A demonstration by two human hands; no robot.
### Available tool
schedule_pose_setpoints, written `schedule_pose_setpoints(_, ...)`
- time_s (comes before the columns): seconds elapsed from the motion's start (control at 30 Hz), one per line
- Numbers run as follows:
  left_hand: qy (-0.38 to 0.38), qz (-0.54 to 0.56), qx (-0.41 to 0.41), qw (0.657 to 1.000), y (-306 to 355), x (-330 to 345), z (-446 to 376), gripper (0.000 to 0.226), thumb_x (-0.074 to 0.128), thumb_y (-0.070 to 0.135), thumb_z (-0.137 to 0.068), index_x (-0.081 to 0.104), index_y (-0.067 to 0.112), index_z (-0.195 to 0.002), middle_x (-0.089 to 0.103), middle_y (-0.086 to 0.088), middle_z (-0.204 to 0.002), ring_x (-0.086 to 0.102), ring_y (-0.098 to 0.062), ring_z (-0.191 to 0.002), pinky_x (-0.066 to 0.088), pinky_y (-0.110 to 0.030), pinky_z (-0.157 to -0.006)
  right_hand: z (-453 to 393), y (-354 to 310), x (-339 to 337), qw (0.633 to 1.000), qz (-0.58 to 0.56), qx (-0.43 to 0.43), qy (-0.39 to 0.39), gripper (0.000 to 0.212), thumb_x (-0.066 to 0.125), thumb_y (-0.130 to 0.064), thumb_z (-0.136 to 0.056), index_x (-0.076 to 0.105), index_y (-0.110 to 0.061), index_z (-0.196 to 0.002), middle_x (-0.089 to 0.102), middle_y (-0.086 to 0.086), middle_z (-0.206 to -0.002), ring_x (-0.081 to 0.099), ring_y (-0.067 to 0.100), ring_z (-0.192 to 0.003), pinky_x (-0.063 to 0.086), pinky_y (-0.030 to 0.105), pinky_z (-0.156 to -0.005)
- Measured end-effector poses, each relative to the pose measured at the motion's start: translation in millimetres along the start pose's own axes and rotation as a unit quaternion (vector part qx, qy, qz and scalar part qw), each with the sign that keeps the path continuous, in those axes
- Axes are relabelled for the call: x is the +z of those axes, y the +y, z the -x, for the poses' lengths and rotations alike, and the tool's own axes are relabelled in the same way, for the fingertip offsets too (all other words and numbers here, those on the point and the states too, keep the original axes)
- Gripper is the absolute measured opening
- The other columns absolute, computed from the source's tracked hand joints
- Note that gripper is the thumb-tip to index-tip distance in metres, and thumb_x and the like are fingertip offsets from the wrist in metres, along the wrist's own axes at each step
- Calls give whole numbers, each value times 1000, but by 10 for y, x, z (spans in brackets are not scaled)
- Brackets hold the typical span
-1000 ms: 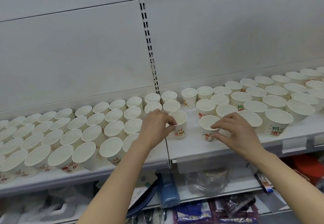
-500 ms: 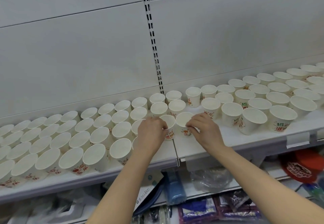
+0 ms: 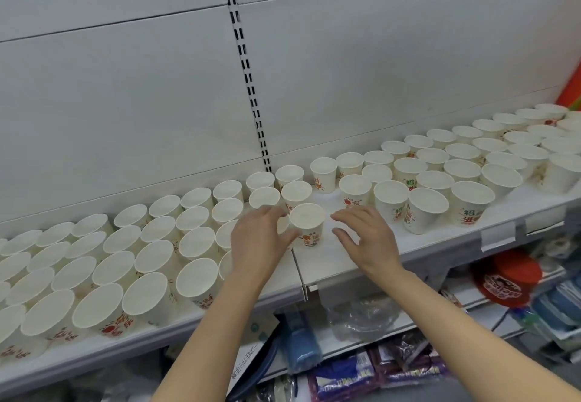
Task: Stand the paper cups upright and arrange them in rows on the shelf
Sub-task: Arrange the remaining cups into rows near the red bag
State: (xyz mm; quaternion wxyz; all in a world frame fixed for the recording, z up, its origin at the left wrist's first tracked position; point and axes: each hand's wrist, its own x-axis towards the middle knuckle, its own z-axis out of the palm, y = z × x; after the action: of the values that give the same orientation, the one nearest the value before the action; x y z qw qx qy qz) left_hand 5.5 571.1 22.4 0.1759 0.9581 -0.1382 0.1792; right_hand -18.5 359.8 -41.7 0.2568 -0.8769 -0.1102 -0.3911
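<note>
Several white paper cups with red and green print stand upright in rows on a white shelf [image 3: 345, 263]. The left block of cups [image 3: 125, 263] is packed tight; the right block [image 3: 456, 175] is looser. One cup [image 3: 307, 224] stands at the shelf's middle joint. My left hand [image 3: 259, 239] is just left of this cup, thumb against its side and fingers curled over another cup that it mostly hides. My right hand [image 3: 361, 235] hovers to the cup's right with fingers spread, holding nothing and apart from the cup.
A slotted upright [image 3: 248, 78] runs down the white back panel. A bare strip of shelf lies between the middle cup and the right block. Below, a lower shelf [image 3: 440, 323] holds plastic bags, a blue roll [image 3: 298, 348] and red caps [image 3: 506, 279].
My right hand slid a cup left toward the middle, then let it go and drew back to the right. My left hand stayed by the middle cups.
</note>
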Motion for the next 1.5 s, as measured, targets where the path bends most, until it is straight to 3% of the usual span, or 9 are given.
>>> schedule_pose_setpoints(0.17, -52, -4, 89, 995, 507, 147, -305, 38, 65, 42, -86, 62, 27, -122, 64, 5, -123, 55, -21, -112, 43, -34, -88, 109, 449, -522, 994, 71, 41, 69, 22, 60, -24, -85, 73, -11, -97, 71, 0, -93, 56, 25, -92, 45, 33, -81)
schedule_pose_setpoints(0.3, -82, -43, 133, 987, 890, 453, -643, 30, 66, 27, -86, 67, 25, -116, 66, -2, -113, 53, -26, -109, 41, -35, -84, 117, 793, -871, 988, 116, 50, 90, 14, 68, -15, -80, 73, -9, -92, 71, 3, -88, 56, 30, -86, 45, 37, -77)
schedule_pose_setpoints(0.53, -75, -132, 131, 980, 1038, 801, -1019, 18, 64, 12, -81, 73, 23, -92, 68, -3, -92, 53, -25, -93, 30, -32, -73, 99, 1190, -1123, 987, 141, 78, -7, 32, 84, -8, -66, 73, -14, -95, 70, 2, -91, 51, 27, -93, 39, 38, -78)
schedule_pose_setpoints(0.73, 24, -8, 93, 995, 924, 490, -837, 8, 62, 23, -87, 69, 20, -88, 69, 3, -89, 54, -24, -91, 36, -33, -77, 37, 1312, -1174, 990, 120, 62, -48, 27, 83, 0, -63, 73, -17, -81, 69, -3, -82, 50, 24, -90, 31, 33, -76)
schedule_pose_setpoints(0.87, 109, 100, 35, 988, 739, 1, -367, 6, 61, 29, -88, 62, 24, -88, 66, 12, -86, 58, -17, -83, 44, -36, -74, 14, 1134, -1295, 994, 99, 37, -19, 14, 78, -7, -73, 73, -17, -82, 70, -1, -82, 57, 29, -88, 32, 39, -77)
schedule_pose_setpoints(0.93, 118, 118, 14, 986, 564, -189, -94, 3, 62, 29, -88, 62, 26, -86, 66, 15, -84, 59, -11, -81, 46, -36, -73, 25, 902, -1335, 997, 72, 8, 31, 5, 69, -16, -80, 73, -16, -83, 70, -2, -83, 58, 27, -87, 33, 40, -78)
schedule_pose_setpoints(1.0, 102, 122, 8, 987, 413, -300, 164, 3, 66, 26, -87, 64, 27, -84, 65, 17, -83, 58, -6, -81, 47, -36, -75, 39, 600, -1253, 998, 29, -8, 50, 10, 65, -20, -83, 73, -15, -85, 69, -3, -84, 58, 21, -87, 34, 39, -79)
schedule_pose_setpoints(1.17, 61, 68, 16, 996, 215, -282, 612, 5, 68, 32, -87, 65, 32, -84, 64, 19, -81, 55, -6, -79, 46, -36, -74, 129, 16, -705, 996, -70, -50, 8, 13, 62, -25, -84, 72, -17, -86, 68, -8, -84, 56, 15, -86, 33, 31, -82)
schedule_pose_setpoints(1.5, 67, -30, 28, 997, 62, -47, 823, 7, 70, 30, -84, 64, 28, -83, 62, 15, -78, 55, -15, -75, 31, -27, -71, 226, -315, -197, 996, -56, -56, -29, 9, 62, -23, -84, 70, -21, -82, 64, -11, -81, 56, 16, -81, 32, 26, -79)
